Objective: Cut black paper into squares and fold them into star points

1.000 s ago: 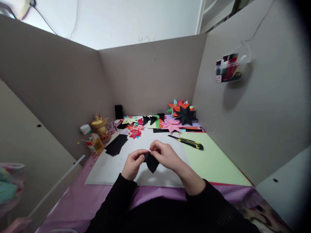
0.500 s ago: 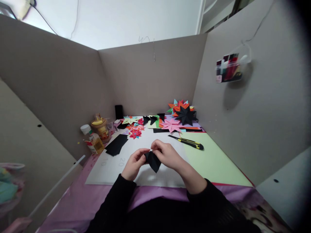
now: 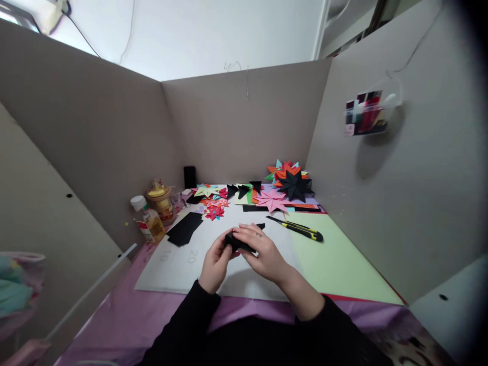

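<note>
Both hands, left hand (image 3: 215, 262) and right hand (image 3: 263, 251), pinch a folded black paper piece (image 3: 238, 241) together above the white mat (image 3: 171, 264), steadying its creases; a utility knife (image 3: 299, 230) lies beyond the mat.

Long black sleeves, bare hands

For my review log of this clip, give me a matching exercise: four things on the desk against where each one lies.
Things:
1. folded black paper
2. utility knife
3. glue bottle
4. black paper star

Places:
A. far right corner, on the coloured stars
B. between both hands
C. left edge, by the partition
D. on the green sheet's edge, right of the hands

Pairs: 1-B, 2-D, 3-C, 4-A
</note>
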Motion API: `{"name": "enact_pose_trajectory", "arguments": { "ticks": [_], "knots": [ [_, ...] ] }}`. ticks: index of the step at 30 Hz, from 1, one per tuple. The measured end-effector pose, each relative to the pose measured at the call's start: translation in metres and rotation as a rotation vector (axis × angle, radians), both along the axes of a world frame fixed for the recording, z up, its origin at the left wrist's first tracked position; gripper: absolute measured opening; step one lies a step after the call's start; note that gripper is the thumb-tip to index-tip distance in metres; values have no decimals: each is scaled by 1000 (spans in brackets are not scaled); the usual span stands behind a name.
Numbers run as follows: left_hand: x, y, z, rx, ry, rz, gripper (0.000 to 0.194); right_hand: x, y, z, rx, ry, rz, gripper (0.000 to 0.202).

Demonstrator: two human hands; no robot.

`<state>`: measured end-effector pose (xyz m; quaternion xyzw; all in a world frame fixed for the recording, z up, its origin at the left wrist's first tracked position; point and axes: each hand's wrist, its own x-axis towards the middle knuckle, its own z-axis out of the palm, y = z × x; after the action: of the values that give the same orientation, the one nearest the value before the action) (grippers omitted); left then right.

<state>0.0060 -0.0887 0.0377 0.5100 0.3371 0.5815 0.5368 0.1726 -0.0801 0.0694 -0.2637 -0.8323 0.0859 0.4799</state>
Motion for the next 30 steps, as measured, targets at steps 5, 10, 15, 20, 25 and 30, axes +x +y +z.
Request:
{"name": "enact_pose_trajectory", "arguments": {
  "ticks": [5,10,15,20,25,30],
  "knots": [
    [3,-12,9,-94,-158,-217,43,3,0,-4,153,148,22,41],
    [6,-20,20,-122,-202,-384,47,7,-6,-4,159,179,76,37],
    [6,-23,25,-122,-226,-412,44,7,-9,-7,109,225,68,27],
    [7,-25,26,-103,-227,-386,37,5,-12,-8,51,291,75,27],
    [9,-25,22,22,-95,-336,37,3,-13,-7,-2,407,46,27],
    [9,-26,21,137,50,-248,33,1,-15,-4,-35,444,44,24]
  ]
}}
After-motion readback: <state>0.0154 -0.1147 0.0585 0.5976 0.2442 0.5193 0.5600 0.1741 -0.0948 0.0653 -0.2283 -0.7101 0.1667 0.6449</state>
